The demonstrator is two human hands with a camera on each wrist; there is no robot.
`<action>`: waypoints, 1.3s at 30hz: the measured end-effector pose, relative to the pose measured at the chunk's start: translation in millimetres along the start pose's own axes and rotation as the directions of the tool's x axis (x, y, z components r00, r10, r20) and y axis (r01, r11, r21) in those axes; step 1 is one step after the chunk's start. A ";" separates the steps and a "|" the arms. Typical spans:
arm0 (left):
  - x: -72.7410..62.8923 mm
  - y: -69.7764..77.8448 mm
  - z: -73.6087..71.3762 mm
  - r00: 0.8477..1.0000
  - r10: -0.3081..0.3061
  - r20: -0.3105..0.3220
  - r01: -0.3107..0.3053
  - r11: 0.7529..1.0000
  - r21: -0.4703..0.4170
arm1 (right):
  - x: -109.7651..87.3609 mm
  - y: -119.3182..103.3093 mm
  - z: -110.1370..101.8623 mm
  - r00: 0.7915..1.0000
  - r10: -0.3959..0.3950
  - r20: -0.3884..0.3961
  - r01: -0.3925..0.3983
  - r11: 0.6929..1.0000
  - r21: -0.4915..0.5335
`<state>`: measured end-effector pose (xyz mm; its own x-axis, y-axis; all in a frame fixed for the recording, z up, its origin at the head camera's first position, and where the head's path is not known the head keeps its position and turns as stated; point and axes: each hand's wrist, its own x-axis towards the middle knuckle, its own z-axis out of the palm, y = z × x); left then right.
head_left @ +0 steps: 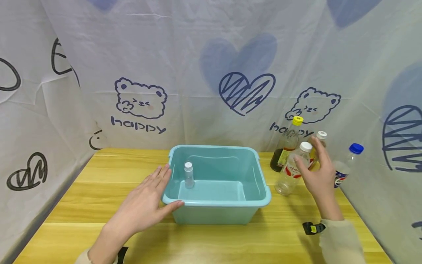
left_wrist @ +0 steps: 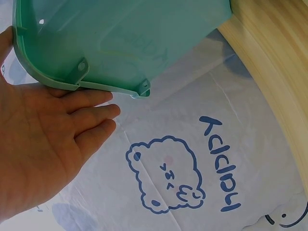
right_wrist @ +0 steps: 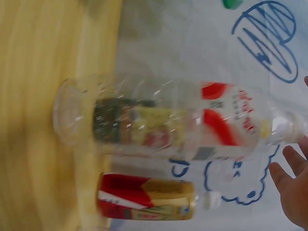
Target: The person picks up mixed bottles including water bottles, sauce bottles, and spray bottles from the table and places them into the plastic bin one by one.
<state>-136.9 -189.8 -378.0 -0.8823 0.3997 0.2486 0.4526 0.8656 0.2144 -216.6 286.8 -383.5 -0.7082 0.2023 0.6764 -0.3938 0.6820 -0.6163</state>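
A light teal plastic basin point(head_left: 227, 203) stands on the table, with a small clear bottle point(head_left: 189, 178) with a white cap upright inside. My left hand point(head_left: 141, 207) rests on the basin's left rim, fingers straight and thumb along the near side. In the left wrist view, the left palm point(left_wrist: 43, 139) touches the rim from outside. My right hand point(head_left: 319, 181) is beside a clear plastic bottle point(head_left: 290, 174) with a white cap and red-white label. Its thumb and fingers are spread around the upper part. In the right wrist view, the fingertips appear near the cap of this bottle point(right_wrist: 224, 115).
Behind the clear bottle stand a yellow-capped bottle point(head_left: 288, 141) with dark liquid and a white-capped bottle point(head_left: 321, 135) with a red and gold label. A blue-capped bottle point(head_left: 356, 149) stands farther right. A printed cloth point(head_left: 197, 121) hangs behind the wooden table point(head_left: 132, 161).
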 end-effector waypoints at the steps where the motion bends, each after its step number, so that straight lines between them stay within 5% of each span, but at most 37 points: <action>1: -0.2 0.0 -0.2 1.000 0.000 0.000 0.000 1.000 0.001 | -1.7 2.6 0.3 1.000 0.018 0.009 -0.018 1.000 -0.004; 13: -1.1 1.7 -1.7 1.000 -0.005 0.003 0.005 1.000 -0.002 | -16.4 29.4 4.7 0.995 0.085 0.046 -0.083 0.996 -0.038; 39: -0.8 0.7 -0.7 1.000 -0.002 -0.003 0.002 1.000 0.005 | -27.2 42.6 10.5 0.982 0.153 0.107 -0.149 0.988 -0.044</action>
<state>-135.7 -189.7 -377.4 -0.8827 0.3971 0.2511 0.4502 0.8679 0.2099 -220.3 303.0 -432.4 -0.8190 0.2278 0.5266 -0.2575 0.6742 -0.6922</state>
